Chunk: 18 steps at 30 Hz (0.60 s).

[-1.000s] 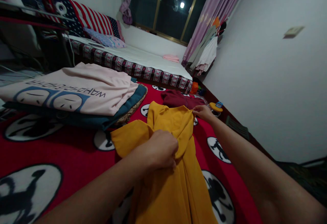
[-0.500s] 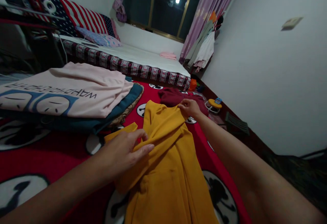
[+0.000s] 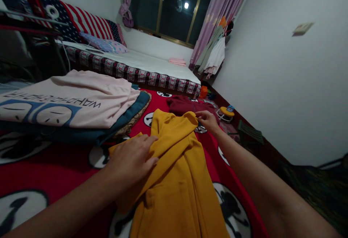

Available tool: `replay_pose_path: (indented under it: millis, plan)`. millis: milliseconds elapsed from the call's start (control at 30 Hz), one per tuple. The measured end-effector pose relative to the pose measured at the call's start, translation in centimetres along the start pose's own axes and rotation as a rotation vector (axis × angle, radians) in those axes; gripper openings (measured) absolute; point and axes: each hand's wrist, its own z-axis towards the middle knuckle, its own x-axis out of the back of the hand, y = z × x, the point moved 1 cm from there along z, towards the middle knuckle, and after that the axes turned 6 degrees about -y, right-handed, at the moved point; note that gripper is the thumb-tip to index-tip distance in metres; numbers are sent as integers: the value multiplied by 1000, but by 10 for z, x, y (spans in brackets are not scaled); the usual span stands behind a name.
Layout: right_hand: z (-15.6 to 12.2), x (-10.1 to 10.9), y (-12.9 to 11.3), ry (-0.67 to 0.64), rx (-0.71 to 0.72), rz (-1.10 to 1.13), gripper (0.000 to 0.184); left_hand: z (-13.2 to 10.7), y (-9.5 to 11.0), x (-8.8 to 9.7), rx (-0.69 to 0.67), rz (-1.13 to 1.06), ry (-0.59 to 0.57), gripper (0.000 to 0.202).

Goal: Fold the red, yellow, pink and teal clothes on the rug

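Observation:
A mustard-yellow sweatshirt [image 3: 174, 194] with a front pocket lies on the red patterned blanket [image 3: 67, 169], one sleeve folded slantwise across its body. My left hand [image 3: 136, 154] rests on the left part of the sweatshirt, palm down, fingers stretched out and thumb apart. At the upper right corner of the fold, my right hand [image 3: 207, 119] pinches the yellow cloth between thumb and fingers. The lower end of the sweatshirt runs out of the picture.
To the left lies a stack of folded clothes, a pink printed shirt [image 3: 108, 89] above a teal garment [image 3: 130, 113]. A dark red garment [image 3: 182, 104] lies beyond the sweatshirt. A yellow-topped stool [image 3: 227, 112] and a dark green stool [image 3: 250, 131] stand by the right wall.
My left hand has settled from hovering with curled fingers to lying flatter on the sweatshirt. My right hand has shifted slightly right and down, still at the fold's corner. The view has tilted a little.

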Motion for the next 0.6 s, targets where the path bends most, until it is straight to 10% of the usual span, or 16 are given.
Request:
replay_pose_path:
  millis: [200,600]
  plan:
    - [3,-17,-18,-205,45,-137,23,32,10,-23,33,-16,2,23]
    - [0,-32,-43,-203,89,-563,21,37,-2,-38,71,-429,109,30]
